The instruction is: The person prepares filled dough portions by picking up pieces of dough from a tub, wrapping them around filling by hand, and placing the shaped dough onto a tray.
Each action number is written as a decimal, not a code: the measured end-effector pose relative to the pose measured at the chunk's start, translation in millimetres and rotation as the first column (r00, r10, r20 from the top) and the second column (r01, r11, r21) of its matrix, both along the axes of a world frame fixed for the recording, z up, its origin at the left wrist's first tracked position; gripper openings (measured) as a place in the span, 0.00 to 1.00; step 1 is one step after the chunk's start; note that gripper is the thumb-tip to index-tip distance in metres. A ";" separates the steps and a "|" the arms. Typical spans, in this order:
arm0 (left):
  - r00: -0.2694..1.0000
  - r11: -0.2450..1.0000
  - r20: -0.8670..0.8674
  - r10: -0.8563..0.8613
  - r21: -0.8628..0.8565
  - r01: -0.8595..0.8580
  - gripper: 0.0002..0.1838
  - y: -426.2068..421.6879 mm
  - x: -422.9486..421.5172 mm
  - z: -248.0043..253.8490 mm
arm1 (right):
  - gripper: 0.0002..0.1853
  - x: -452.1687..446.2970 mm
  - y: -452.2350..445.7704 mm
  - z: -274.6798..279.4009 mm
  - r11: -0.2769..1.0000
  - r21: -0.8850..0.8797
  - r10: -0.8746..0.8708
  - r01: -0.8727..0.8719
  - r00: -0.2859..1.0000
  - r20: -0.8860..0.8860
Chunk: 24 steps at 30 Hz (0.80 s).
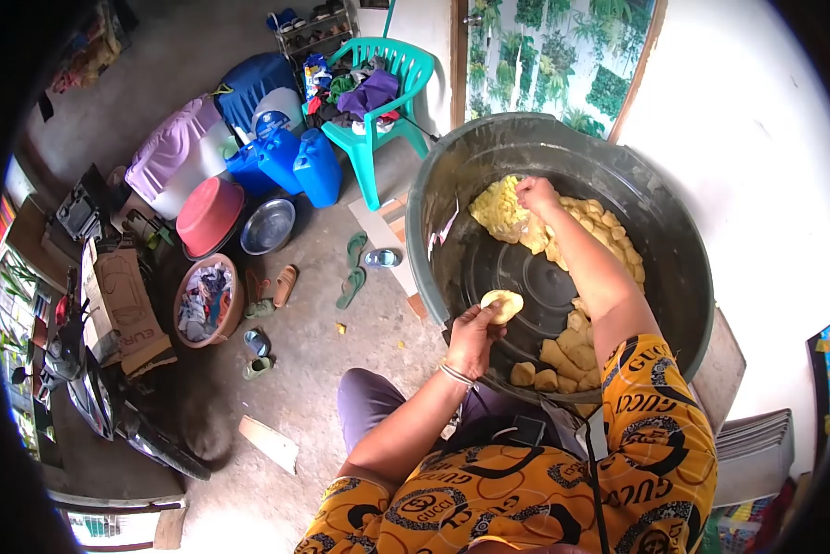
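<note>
My left hand (pixel 473 340) is closed on a flattened piece of yellow dough (pixel 502 306), above the near left part of a large dark round tub (pixel 438 198). Inside the tub, my right hand (pixel 537 196) has its fingers pressed together at the edge of a pile of small yellow bits (pixel 498 210), which seems to lie in a clear bag. Whatever is between those fingers is too small to tell. Rounded dough lumps (pixel 576 349) line the tub's right side and its near side.
A green chair (pixel 367 152) heaped with clothes stands beyond the tub's left side. Blue jugs (pixel 316 168), a red basin (pixel 210 214) and a laundry tub (pixel 186 334) are at the left. Slippers (pixel 350 288) lie on the floor. A motorbike (pixel 96 397) is far left.
</note>
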State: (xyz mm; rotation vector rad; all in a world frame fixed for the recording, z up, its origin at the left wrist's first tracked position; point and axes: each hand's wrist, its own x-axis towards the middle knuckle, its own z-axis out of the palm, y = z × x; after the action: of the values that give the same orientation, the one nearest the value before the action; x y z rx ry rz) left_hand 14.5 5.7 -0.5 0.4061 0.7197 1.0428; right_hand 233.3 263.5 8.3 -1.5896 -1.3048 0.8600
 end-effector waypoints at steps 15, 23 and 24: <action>0.999 0.999 0.032 -0.041 0.027 0.041 0.14 -2.5 -1.0 6.2 | 0.06 -33.3 -197.6 113.3 0.723 -0.218 0.591 -0.656 0.750 -0.297; 0.977 0.945 0.037 -0.208 0.264 0.191 0.13 -9.5 1.4 23.3 | 0.10 -31.8 -252.8 83.0 0.757 0.035 0.592 -0.652 0.708 0.386; 0.978 0.945 0.043 -0.206 0.269 0.187 0.13 -10.6 0.8 23.2 | 0.12 -30.8 -253.5 81.5 0.742 0.090 0.547 -0.664 0.678 0.490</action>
State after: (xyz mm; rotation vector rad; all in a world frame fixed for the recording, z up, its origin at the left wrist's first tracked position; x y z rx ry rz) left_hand 15.4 -4.8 22.8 0.6548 0.4664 0.9606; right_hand 202.4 9.9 89.8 -1.1530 -2.2680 0.6803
